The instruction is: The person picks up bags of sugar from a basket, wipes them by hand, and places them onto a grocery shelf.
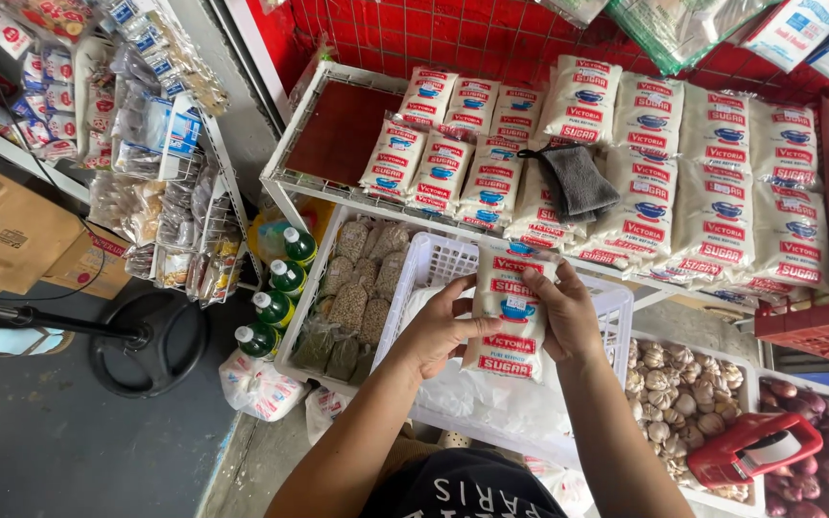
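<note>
White sugar bag [510,317] gripped by both hands, left hand [438,331] & right hand [568,312], over white basket [434,264], mid-restock prob; next needs a free spot on wire shelf [338,134].

Glossy clear plastic sugar bag [510,321], white plastic lattice basket [434,264], matt grey cloth [578,179]

We cannot see the lower part of the white basket [434,264]; our left hand [438,331], right hand [568,317] and the sugar bag [510,317] cover it. The red scale [750,446] hides some garlic. The picture's right edge cuts off the red crate [817,331].
</note>
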